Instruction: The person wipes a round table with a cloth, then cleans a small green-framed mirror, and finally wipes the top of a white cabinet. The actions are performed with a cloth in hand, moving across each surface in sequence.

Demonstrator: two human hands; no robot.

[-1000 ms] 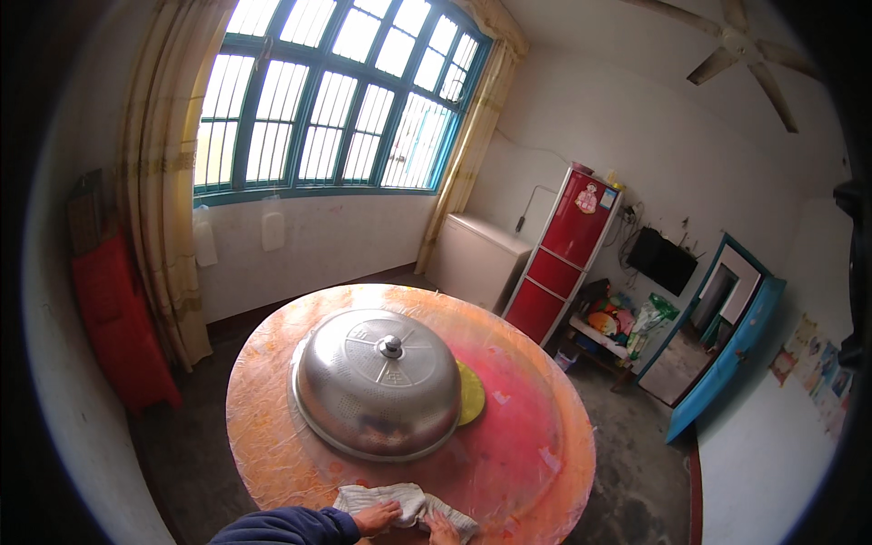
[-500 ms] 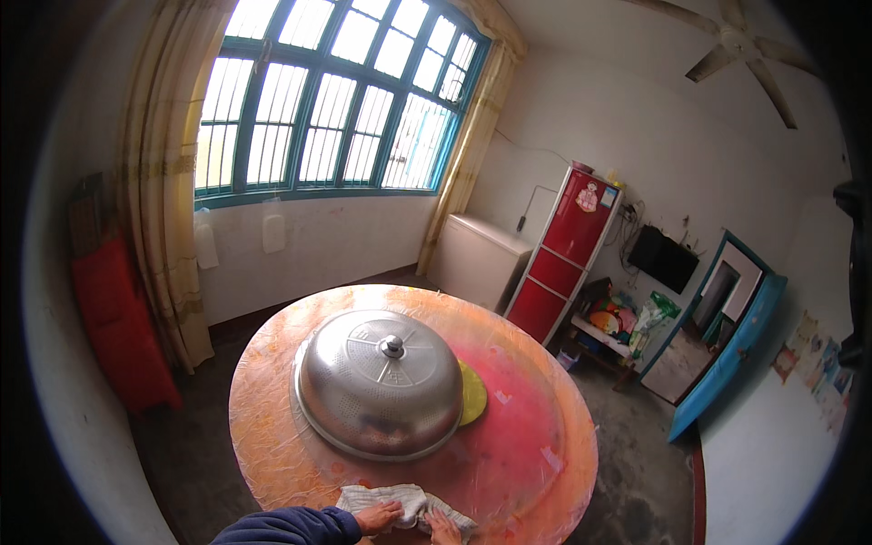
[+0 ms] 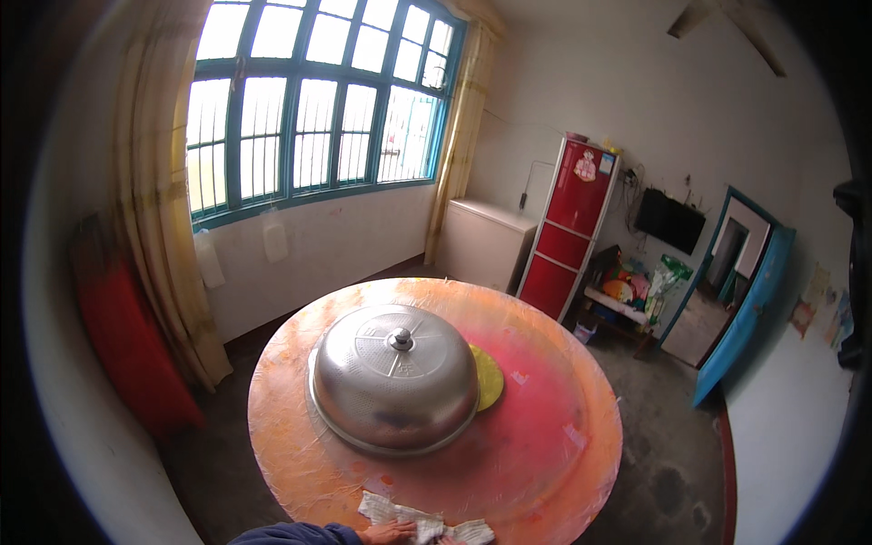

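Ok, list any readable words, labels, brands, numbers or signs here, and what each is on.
None can be read.
Lid: embossed marks, too small to read.
Fridge: blue-white label, too small to read.
Wall pictures: too blurred to tell whether they carry text.

A dark navy sleeve, long and plain, its fabric creased in soft folds, reaches down to the person's bare left hand; only a sliver of the right hand, also bare, shows at the lower edge.
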